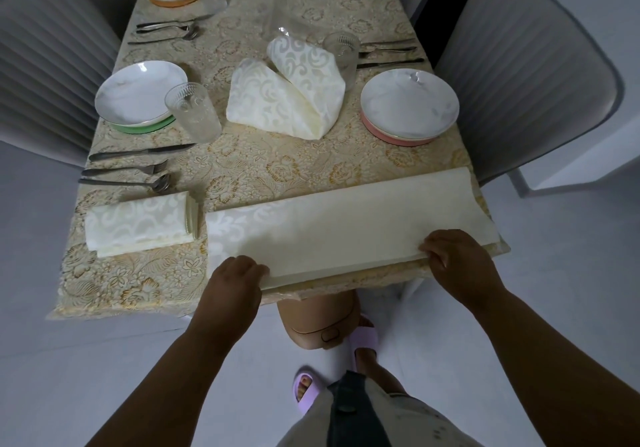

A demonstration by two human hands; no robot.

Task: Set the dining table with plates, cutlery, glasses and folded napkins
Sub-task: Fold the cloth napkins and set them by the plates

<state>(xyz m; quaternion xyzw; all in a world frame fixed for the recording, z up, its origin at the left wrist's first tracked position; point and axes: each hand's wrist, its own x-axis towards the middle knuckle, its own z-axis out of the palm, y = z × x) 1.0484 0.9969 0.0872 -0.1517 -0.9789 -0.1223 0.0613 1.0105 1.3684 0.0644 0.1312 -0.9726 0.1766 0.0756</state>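
Two hands: left hand [239, 275] and right hand [453, 256] both curled over the near long edge of the long napkin [346, 225], each pinching it between fingers and thumb.
Long napkin: folded into a wide cream strip, lying flat along the bench's near edge; its right end runs to the bench's right corner and slightly past it.
Bench [263, 169]: covered in a gold floral cloth, whose near-left corner hangs over the edge.
Folded napkin [138, 223]: a small rectangle just left of the strip, a narrow gap between them.
Near-left cutlery [131, 169]: knife, fork and spoon lying crosswise just beyond that rectangle, handles toward the left edge.
Open room: bare cloth between the strip and the plates, the widest clear patch on the bench.
Left plate [140, 96]: white on a green mat, close to the left edge, with a glass [192, 110] touching its right rim.
Centre napkins [287, 96]: two loose folds leaning on each other mid-bench.
Right plate [408, 105]: white on a pink mat, near the right edge; a second glass [341, 53] stands beyond its left side.
Far end: two more plates and more cutlery on both sides.
Chairs [526, 72]: grey ribbed backs close against both long sides.
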